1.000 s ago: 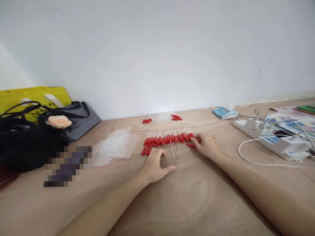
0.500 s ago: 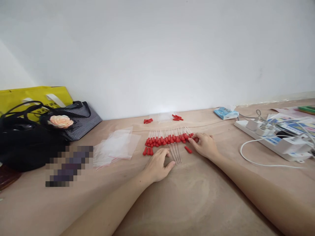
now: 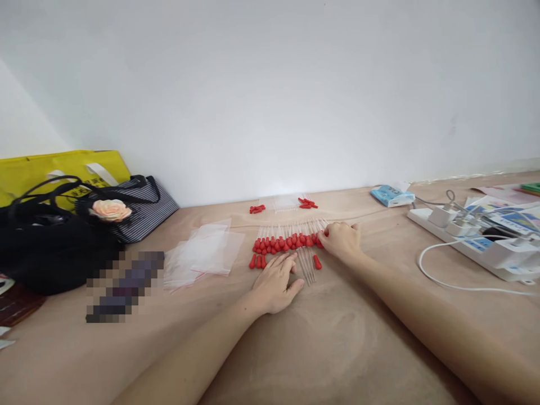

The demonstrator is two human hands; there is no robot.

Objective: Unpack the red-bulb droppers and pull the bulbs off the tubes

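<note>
A row of glass droppers with red rubber bulbs [image 3: 287,242] lies on the tan table. My left hand [image 3: 276,281] rests flat just below the row, fingers stretched toward it, beside a few bare glass tubes [image 3: 307,267]. My right hand [image 3: 342,241] is at the row's right end, fingers curled and pressing against the last red bulbs. A loose red bulb [image 3: 317,262] lies below my right hand. Three loose red bulbs [image 3: 257,261] lie at the row's left end.
Clear plastic bags [image 3: 202,253] lie left of the droppers. Black, striped and yellow bags [image 3: 84,219] stand at far left. More red bulbs [image 3: 306,202] and tubes sit by the wall. A white power strip [image 3: 476,242] with cables and a blue tissue pack [image 3: 392,195] are at right.
My right hand has slid left along the row, pushing its right end inward. The loose red bulb has moved left with it. My left hand has flattened out.
</note>
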